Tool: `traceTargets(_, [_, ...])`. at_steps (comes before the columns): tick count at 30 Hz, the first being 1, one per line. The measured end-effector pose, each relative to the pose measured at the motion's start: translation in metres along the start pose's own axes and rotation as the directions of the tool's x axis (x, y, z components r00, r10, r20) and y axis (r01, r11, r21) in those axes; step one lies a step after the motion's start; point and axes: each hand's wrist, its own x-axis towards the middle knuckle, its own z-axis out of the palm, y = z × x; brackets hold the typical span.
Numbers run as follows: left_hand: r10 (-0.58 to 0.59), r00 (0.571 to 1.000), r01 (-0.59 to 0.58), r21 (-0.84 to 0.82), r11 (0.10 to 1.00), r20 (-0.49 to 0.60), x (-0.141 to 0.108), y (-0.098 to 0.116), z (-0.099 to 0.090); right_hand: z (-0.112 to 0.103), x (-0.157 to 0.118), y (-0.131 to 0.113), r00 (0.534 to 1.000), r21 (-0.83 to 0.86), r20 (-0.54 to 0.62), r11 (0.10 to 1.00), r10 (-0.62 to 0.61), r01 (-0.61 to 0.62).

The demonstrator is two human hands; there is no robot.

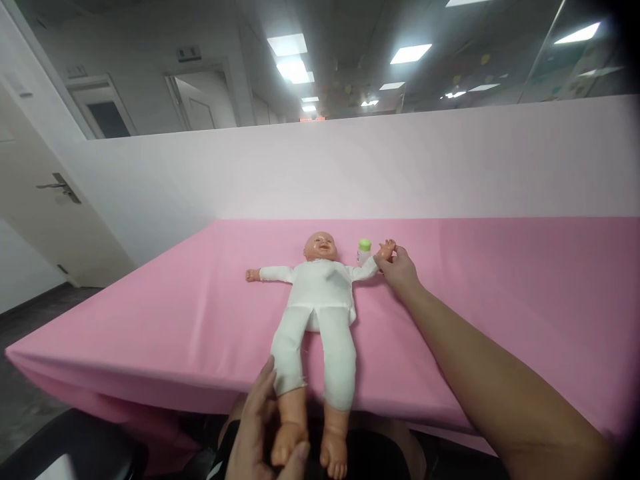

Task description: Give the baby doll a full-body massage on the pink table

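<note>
A baby doll (pixel 323 287) in a white cloth body suit lies on its back on the pink-covered table. Its head points away from me and its feet hang over the near edge. My right hand (pixel 401 273) pinches the doll's arm at the wrist, on the right side, raising it a little. Low in the view, my left hand (pixel 257 427) curls around the doll's lower leg and foot on the left, thumb near the toes; some of its fingers are hidden behind the leg. Beside the raised arm stands a small bottle (pixel 365 252) with a green cap.
Pink cloth (pixel 165 327) covers the table, which meets a white half-wall (pixel 380 170) topped with glass. A door (pixel 45 180) is at the left. A black chair (pixel 75 447) stands at the lower left, and my lap is under the near table edge.
</note>
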Motion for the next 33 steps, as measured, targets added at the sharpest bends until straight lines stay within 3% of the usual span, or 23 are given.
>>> traceTargets(4, [-0.061,0.993,0.073,0.111,0.991,-0.104,0.026,0.013,-0.024,0.008,-0.014,-0.020,0.974,-0.018,-0.064,0.976,-0.219,0.218])
traceTargets(8, [-0.080,0.981,0.091,0.055,0.994,-0.176,0.067,0.016,-0.037,0.029,-0.034,-0.038,0.902,-0.105,0.064,0.896,-0.428,0.432])
traceTargets(13, [-0.074,0.984,0.060,-0.088,0.994,-0.162,0.123,0.030,-0.026,0.049,-0.053,-0.049,0.798,-0.296,0.284,0.743,-0.531,0.600])
traceTargets(16, [-0.082,0.995,0.076,-0.099,0.992,-0.052,0.159,0.040,-0.012,0.054,-0.056,-0.046,0.719,-0.334,0.386,0.640,-0.577,0.692])
traceTargets(18, [-0.107,0.994,0.107,-0.121,0.987,0.013,0.182,0.041,0.000,0.055,-0.055,-0.042,0.693,-0.364,0.417,0.590,-0.589,0.720])
traceTargets(22, [-0.173,0.982,0.179,-0.080,0.981,0.081,0.210,0.033,0.026,0.055,-0.053,-0.037,0.672,-0.393,0.494,0.548,-0.552,0.739])
traceTargets(27, [-0.158,0.983,0.153,0.058,0.987,0.093,0.215,0.020,0.048,0.053,-0.054,-0.043,0.669,-0.378,0.566,0.569,-0.482,0.730])
traceTargets(30, [-0.150,0.987,0.148,0.045,0.988,0.060,0.212,0.016,0.049,0.049,-0.054,-0.047,0.689,-0.321,0.543,0.638,-0.481,0.699])
traceTargets(33, [-0.191,0.982,0.191,-0.059,0.980,0.004,0.210,0.017,0.045,0.040,-0.050,-0.046,0.772,-0.234,0.485,0.789,-0.411,0.568])
